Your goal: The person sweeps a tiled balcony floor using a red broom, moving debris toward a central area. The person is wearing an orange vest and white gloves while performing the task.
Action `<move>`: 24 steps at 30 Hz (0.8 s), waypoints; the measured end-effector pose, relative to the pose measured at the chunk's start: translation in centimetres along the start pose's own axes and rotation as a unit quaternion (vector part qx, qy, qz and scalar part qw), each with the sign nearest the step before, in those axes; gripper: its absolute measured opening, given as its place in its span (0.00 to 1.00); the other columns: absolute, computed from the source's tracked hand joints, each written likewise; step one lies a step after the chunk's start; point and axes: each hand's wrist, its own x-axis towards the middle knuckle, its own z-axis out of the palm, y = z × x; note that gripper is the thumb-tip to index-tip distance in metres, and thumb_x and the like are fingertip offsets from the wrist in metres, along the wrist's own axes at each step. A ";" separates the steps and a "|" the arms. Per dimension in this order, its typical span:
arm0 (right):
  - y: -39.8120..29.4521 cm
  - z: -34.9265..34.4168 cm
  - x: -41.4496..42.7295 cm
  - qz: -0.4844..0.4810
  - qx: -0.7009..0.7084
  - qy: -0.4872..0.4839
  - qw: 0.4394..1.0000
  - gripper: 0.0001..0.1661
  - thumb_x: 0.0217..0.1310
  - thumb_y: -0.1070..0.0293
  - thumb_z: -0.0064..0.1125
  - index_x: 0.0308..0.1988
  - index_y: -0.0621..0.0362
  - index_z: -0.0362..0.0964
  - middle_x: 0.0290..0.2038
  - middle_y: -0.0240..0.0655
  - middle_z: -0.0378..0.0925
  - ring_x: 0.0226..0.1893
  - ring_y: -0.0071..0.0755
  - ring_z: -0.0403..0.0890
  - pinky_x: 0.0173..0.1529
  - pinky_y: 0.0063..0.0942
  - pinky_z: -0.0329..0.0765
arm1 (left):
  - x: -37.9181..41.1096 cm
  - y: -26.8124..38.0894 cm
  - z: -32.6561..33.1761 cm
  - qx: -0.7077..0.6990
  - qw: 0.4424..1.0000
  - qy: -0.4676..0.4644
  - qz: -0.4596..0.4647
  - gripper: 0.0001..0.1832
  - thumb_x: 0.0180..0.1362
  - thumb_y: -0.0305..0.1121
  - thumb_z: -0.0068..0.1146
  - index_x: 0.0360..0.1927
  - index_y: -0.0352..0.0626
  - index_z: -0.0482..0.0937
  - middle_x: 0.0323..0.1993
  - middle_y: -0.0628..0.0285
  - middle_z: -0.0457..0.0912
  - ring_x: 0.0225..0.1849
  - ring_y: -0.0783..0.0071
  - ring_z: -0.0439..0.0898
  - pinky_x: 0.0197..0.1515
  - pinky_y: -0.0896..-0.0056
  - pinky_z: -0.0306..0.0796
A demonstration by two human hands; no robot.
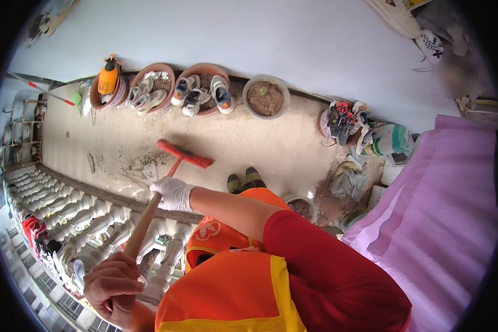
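A push broom with a red head (pixel 185 155) and a wooden handle (pixel 144 224) slants across the view. Its head is at the tiled floor among loose soil. My right hand (pixel 172 194), in a white glove, grips the handle low down, close to the red socket. Bare, my left hand (pixel 113 285) is wrapped around the upper end of the handle. Dark soil and crumbs (pixel 147 159) lie scattered left of the broom head, with a pale flat scrap (pixel 150 171) among them. The bristles are mostly hidden beneath the head.
Along the wall stand pots holding shoes (pixel 149 93), a soil-filled pot (pixel 265 98) and an orange pump sprayer (pixel 108 76). A white balustrade (pixel 103 220) borders the left. Purple cloth (pixel 431 199) hangs at right, near a soil pile (pixel 330 193) and another pot (pixel 301 206) by my shoes (pixel 245 179).
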 end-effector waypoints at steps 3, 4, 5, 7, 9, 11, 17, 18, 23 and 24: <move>-0.7 -6.5 -4.7 0.046 0.005 0.058 0.997 0.23 0.46 0.70 0.60 0.46 0.58 0.68 0.39 0.44 0.74 0.49 0.46 0.70 0.54 0.37 0.67 | 0.6 -1.2 -2.3 -0.043 0.994 0.102 -0.014 0.08 0.49 0.23 0.53 0.18 0.36 0.67 0.10 0.65 0.64 0.13 0.77 0.61 0.22 0.72 0.62; 1.3 -8.1 -6.3 0.028 0.003 0.134 0.991 0.19 0.47 0.72 0.57 0.43 0.57 0.69 0.38 0.43 0.76 0.43 0.47 0.74 0.50 0.37 0.71 | 0.5 -2.0 -4.3 -0.047 0.991 0.121 -0.011 0.07 0.49 0.23 0.52 0.20 0.36 0.67 0.12 0.66 0.63 0.14 0.77 0.61 0.23 0.72 0.61; 3.5 -10.2 -7.4 0.028 -0.014 0.199 0.980 0.13 0.50 0.72 0.56 0.40 0.57 0.70 0.35 0.40 0.78 0.36 0.43 0.78 0.42 0.35 0.75 | 0.4 -2.6 -5.8 -0.049 0.988 0.145 -0.016 0.07 0.50 0.23 0.50 0.21 0.37 0.66 0.13 0.66 0.62 0.15 0.77 0.60 0.25 0.73 0.61; 4.1 -17.0 -11.4 0.139 -0.031 0.326 0.935 0.09 0.54 0.69 0.57 0.38 0.57 0.70 0.30 0.35 0.78 0.30 0.29 0.80 0.37 0.24 0.76 | 2.0 -3.5 -5.6 -0.030 0.975 0.219 0.007 0.07 0.52 0.29 0.48 0.25 0.38 0.66 0.14 0.68 0.58 0.16 0.81 0.57 0.25 0.78 0.58; 5.7 -24.3 -15.8 0.181 -0.001 0.428 0.886 0.08 0.54 0.71 0.57 0.37 0.57 0.72 0.31 0.30 0.78 0.32 0.22 0.78 0.38 0.23 0.76 | 3.8 -4.8 -5.4 -0.027 0.953 0.301 0.019 0.06 0.53 0.30 0.47 0.28 0.38 0.67 0.14 0.69 0.56 0.16 0.83 0.54 0.24 0.80 0.56; 5.7 -31.1 -19.0 0.135 0.014 0.509 0.850 0.05 0.54 0.71 0.57 0.33 0.58 0.71 0.28 0.31 0.78 0.30 0.22 0.78 0.36 0.21 0.76 | 4.8 -5.8 -5.3 -0.034 0.944 0.328 0.022 0.07 0.54 0.28 0.45 0.34 0.36 0.69 0.13 0.72 0.55 0.15 0.85 0.52 0.23 0.80 0.54; 2.0 -47.6 -22.8 0.078 -0.093 0.628 0.769 0.10 0.54 0.68 0.56 0.39 0.56 0.73 0.29 0.31 0.78 0.31 0.22 0.76 0.39 0.23 0.73 | 7.1 -6.5 -4.8 0.029 0.922 0.386 -0.001 0.06 0.56 0.25 0.45 0.36 0.37 0.72 0.12 0.74 0.53 0.14 0.87 0.50 0.23 0.82 0.53; 0.6 -50.1 -22.9 0.065 -0.190 0.645 0.737 0.11 0.54 0.67 0.56 0.39 0.55 0.73 0.31 0.32 0.79 0.31 0.25 0.77 0.39 0.24 0.73 | 7.6 -6.9 -4.7 0.028 0.929 0.370 0.003 0.06 0.56 0.24 0.44 0.36 0.36 0.72 0.12 0.74 0.53 0.14 0.86 0.50 0.23 0.81 0.54; -5.2 -59.8 -21.9 -0.043 -0.405 0.648 0.643 0.17 0.57 0.59 0.54 0.38 0.62 0.74 0.36 0.42 0.79 0.36 0.39 0.80 0.42 0.29 0.73 | 10.3 -7.3 -3.1 0.019 0.947 0.320 0.010 0.07 0.55 0.23 0.43 0.36 0.34 0.72 0.13 0.73 0.54 0.15 0.86 0.51 0.26 0.81 0.57; -5.9 -60.5 -20.0 -0.046 -0.412 0.650 0.637 0.19 0.58 0.56 0.53 0.38 0.62 0.74 0.36 0.43 0.79 0.37 0.43 0.79 0.42 0.31 0.73 | 10.2 -7.3 -3.1 0.028 0.944 0.327 -0.001 0.08 0.55 0.24 0.42 0.36 0.34 0.72 0.13 0.73 0.54 0.16 0.86 0.51 0.26 0.81 0.57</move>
